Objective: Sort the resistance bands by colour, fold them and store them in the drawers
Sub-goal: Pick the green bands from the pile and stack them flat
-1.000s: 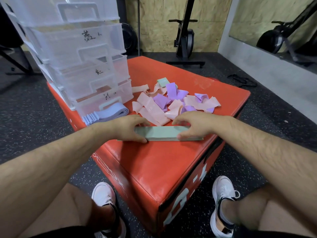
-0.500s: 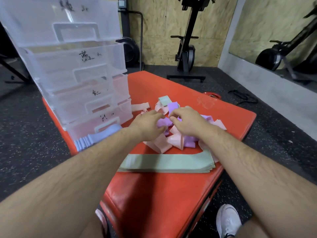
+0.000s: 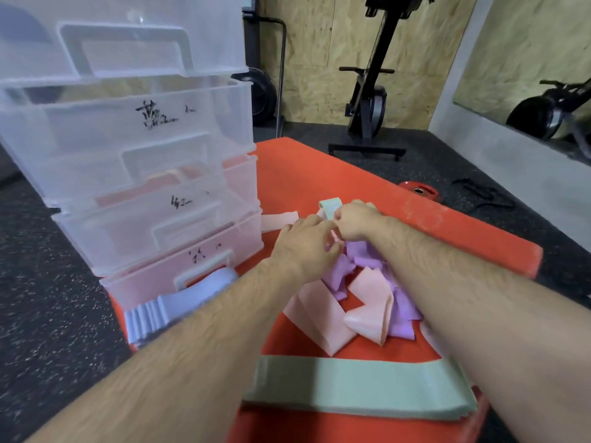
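While sorting looks well underway, folding and storing are judged mostly left to do. A flat stack of green bands (image 3: 351, 388) lies along the bottom of the frame, and a stack of blue bands (image 3: 179, 306) sits at lower left, against the lowest of the clear drawers (image 3: 144, 155); neither stack is in a drawer yet. Pink and purple bands remain jumbled in a pile (image 3: 367, 292) at centre on the red box (image 3: 319, 174).

Both hands reach to the pile's far edge. The right hand (image 3: 355, 220) has its fingers curled onto a loose green band (image 3: 331, 207), apparently pinching it. The left hand (image 3: 303, 243) bends its fingers into the purple bands; whether it holds anything cannot be told.

Each drawer front bears black handwritten marks, too blurred to read. No brand shows.
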`<state>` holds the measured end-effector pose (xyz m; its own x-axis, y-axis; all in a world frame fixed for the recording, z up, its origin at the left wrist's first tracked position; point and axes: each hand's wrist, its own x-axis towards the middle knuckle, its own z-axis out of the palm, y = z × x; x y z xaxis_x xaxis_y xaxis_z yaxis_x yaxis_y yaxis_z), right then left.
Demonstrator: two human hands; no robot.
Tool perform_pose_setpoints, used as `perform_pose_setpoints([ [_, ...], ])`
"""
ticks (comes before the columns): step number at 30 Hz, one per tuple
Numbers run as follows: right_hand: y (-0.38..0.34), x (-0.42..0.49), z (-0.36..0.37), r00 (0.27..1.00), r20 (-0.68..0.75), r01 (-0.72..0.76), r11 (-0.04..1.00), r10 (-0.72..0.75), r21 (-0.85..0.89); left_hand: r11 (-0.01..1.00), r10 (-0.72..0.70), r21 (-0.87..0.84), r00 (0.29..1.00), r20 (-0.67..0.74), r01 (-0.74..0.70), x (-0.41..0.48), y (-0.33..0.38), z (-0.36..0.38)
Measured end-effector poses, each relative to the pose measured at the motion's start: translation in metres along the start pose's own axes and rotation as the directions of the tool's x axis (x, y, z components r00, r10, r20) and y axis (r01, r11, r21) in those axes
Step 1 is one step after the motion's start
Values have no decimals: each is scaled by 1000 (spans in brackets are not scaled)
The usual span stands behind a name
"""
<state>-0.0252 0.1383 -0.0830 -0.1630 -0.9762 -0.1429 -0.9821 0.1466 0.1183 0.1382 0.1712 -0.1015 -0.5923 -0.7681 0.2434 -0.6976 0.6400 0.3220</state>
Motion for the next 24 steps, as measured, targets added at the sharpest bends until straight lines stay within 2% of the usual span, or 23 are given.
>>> perform_pose_setpoints([
  [5, 4, 5, 2, 990, -137, -10, 995, 23, 99, 999, -21, -27, 1000, 2, 21, 1, 1, 3],
  [9, 15, -6, -6, 949, -303, 37, 921, 90, 389, 998, -15, -57, 998, -55, 12, -1, 5, 1],
  [12, 23, -31, -24, 917, -382, 142, 803, 114, 579, 987, 10, -156, 992, -124, -29, -3, 9, -7],
  [14, 21, -59, -35, 907, -396, 176, 724, 144, 667, 948, -20, -317, 985, -171, -36, -3, 15, -15],
  [16, 15, -87, -41, 900, -405, 215, 645, 161, 733, 853, -100, -522, 977, -190, -14, -2, 21, -20],
  [18, 6, -114, -40, 898, -403, 252, 542, 177, 802, 716, -164, -698, 974, -153, 11, -3, 28, -25],
  [19, 0, -125, -38, 897, -399, 273, 469, 191, 840, 673, -173, -739, 975, -140, 13, -5, 32, -26],
  [21, -9, -142, -32, 911, -364, 303, 283, 195, 910, 671, -166, -741, 977, -131, 15, -13, 37, -29],
  [24, -19, -152, -24, 941, -306, 287, 136, 145, 948, 682, -157, -731, 979, -130, 12, -24, 41, -30],
])
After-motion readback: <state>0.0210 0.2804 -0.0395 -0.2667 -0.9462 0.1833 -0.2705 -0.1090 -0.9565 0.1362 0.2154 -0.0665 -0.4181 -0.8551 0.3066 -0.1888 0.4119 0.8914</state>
